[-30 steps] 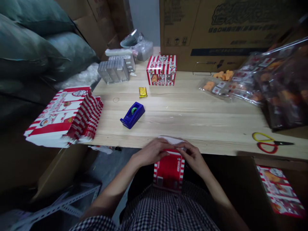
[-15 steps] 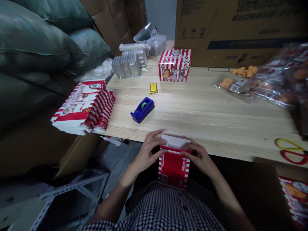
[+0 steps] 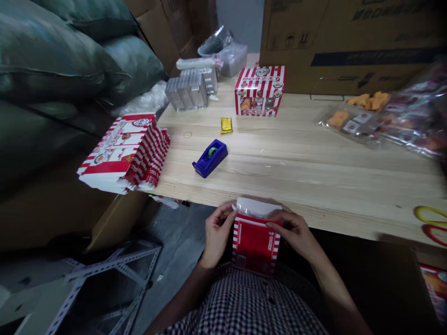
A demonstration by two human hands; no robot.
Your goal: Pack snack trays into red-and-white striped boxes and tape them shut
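A red cardboard box [image 3: 256, 244] with striped sides rests near my lap, below the table's front edge. Its white top flap [image 3: 258, 207] stands up, and clear plastic shows in the opening. My left hand [image 3: 219, 230] pinches the box's upper left corner between thumb and fingers. At the upper right, my right hand [image 3: 295, 230] grips the rim, thumb on the red front and fingers behind. Beyond the box, a blue tape dispenser [image 3: 210, 158] lies on the table. Further back is a small gold packet [image 3: 226, 125].
Folded striped boxes [image 3: 122, 149] are stacked at the table's left edge. At the back stand clear plastic trays [image 3: 186, 93], a made-up striped box [image 3: 260, 90] and a large carton [image 3: 321, 46]. Bagged orange items [image 3: 349, 122] lie right, with scissors [image 3: 433, 216] at the right edge.
My left hand has shifted from spread fingers over the opening to a pinch at the box's upper left corner. My right hand keeps its hold. The view has shifted slightly.
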